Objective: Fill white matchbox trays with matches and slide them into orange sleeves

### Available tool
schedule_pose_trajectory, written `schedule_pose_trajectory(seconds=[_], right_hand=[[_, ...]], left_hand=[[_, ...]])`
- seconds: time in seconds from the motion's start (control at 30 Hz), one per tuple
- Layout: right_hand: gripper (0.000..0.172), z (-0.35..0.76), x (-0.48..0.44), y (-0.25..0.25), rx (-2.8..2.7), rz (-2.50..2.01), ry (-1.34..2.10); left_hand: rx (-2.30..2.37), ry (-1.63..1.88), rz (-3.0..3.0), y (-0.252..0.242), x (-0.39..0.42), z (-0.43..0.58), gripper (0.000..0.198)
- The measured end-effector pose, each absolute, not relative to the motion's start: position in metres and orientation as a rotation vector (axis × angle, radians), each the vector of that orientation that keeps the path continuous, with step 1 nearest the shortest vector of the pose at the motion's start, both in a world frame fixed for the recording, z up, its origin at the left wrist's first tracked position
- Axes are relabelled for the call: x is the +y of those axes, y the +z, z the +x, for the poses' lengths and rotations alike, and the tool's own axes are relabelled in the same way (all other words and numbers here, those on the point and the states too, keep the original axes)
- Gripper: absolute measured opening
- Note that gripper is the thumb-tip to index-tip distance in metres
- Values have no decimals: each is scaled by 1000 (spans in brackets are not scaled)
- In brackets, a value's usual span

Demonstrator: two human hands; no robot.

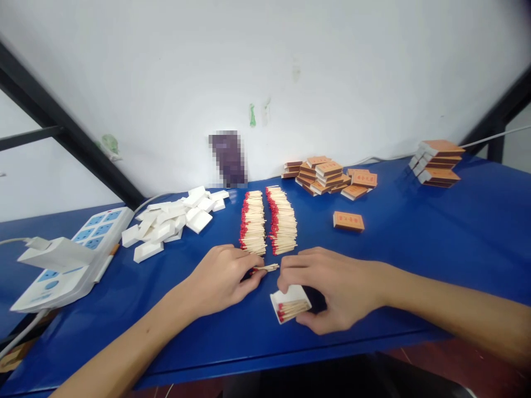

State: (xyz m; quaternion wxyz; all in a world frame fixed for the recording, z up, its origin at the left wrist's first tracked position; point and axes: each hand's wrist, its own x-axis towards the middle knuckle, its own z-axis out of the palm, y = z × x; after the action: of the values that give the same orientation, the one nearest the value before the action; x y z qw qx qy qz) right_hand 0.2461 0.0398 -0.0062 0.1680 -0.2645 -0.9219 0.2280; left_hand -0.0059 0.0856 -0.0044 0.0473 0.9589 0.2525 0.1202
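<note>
A broad blue desk [415, 243] spreads right across the view, and along its left edge lies a big white power strip [102, 225] with a plug in it. Next in size, a loose heap of white trays [174, 216] sits toward the back left; a jumbled pile of orange matchboxes [326, 174] lies against the wall, right of centre. Here are the hands, both low and central: the right hand [338, 282] is curved in a roomy C, the left hand [226, 279] pinched narrow. Far right, a neat stack of matchboxes [440, 162]. Between the heaps, two long rows of matches, left [253, 224] and right [282, 221], run away from the body, red heads leftward. One lone matchbox [348, 221] rests beyond the right hand.

Smaller now: an open tray [293, 292] in the right hand's grip, some matches [293, 309] lying inside, heads left. And smallest, a little bundle [270, 267] between the left fingertips, its sticks pointing right. The tray is just beside it, to the right and nearer the body; both sets of sticks run roughly sideways, nearly in line.
</note>
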Motion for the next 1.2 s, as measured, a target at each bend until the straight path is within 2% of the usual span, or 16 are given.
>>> schedule_pose_trajectory(seconds=[0.2,0.33,0.5,0.7,0.9,1.2], right_hand=[[34,240,44,-9,-2577,-718,619],[16,245,49,-5,-2448,-778,614],[18,247,57,-10,-2438,-889,587],[7,241,63,-15,-2449,-882,596],[15,240,65,-21,-2424,-830,540],[15,239,64,-23,-2386,-798,504]], left_hand=[[667,435,2932,-4,85,-2,18],[674,463,2963,-5,84,0,21],[684,485,2974,-7,84,-1,22],[702,476,2962,-7,82,1,24],[736,472,2978,-8,82,3,26],[765,525,3064,-10,82,0,25]])
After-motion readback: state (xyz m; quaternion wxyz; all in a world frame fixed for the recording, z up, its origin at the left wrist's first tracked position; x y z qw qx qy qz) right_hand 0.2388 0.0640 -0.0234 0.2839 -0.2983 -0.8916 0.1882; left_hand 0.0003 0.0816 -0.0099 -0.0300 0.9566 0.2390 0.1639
